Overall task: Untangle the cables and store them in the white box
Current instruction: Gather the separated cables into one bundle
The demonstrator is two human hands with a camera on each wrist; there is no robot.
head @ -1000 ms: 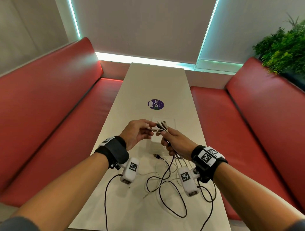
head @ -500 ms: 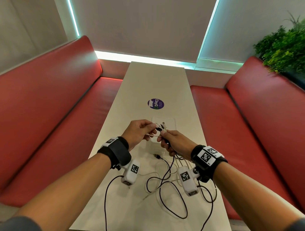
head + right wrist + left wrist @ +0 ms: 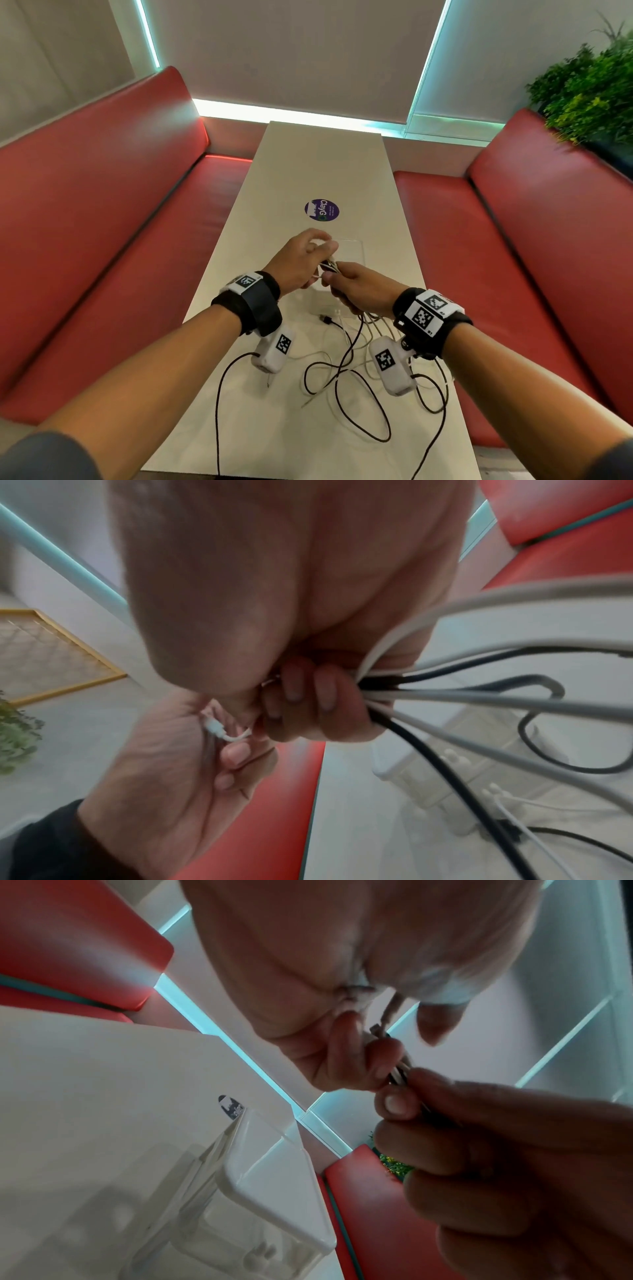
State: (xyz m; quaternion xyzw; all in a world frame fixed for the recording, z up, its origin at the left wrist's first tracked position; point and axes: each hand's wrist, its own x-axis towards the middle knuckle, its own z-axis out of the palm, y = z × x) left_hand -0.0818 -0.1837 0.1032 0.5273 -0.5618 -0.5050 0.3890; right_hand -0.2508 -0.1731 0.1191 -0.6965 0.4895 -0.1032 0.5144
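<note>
Both hands meet above the table [image 3: 318,164]. My right hand [image 3: 334,278] grips a bundle of black and white cables [image 3: 445,696] just behind their plug ends [image 3: 329,265]. My left hand [image 3: 322,255] curls over those plug ends and pinches them [image 3: 394,1053]; a small white connector [image 3: 215,727] lies against its fingers. The loose cable lengths [image 3: 346,373] hang from the right hand and loop tangled across the near table. The white box [image 3: 352,251] stands open just beyond and under the hands, also seen in the left wrist view [image 3: 274,1191].
A round purple sticker [image 3: 322,209] marks the table beyond the box. Red benches [image 3: 113,219] [image 3: 520,246] run along both long sides. A green plant [image 3: 589,89] stands at the far right. A black plug [image 3: 326,319] lies on the table below the hands.
The plug ends that fanned upward from the right hand are now tipped left and covered by my left hand's fingers, which have closed over them. The cables on the table have barely shifted.
</note>
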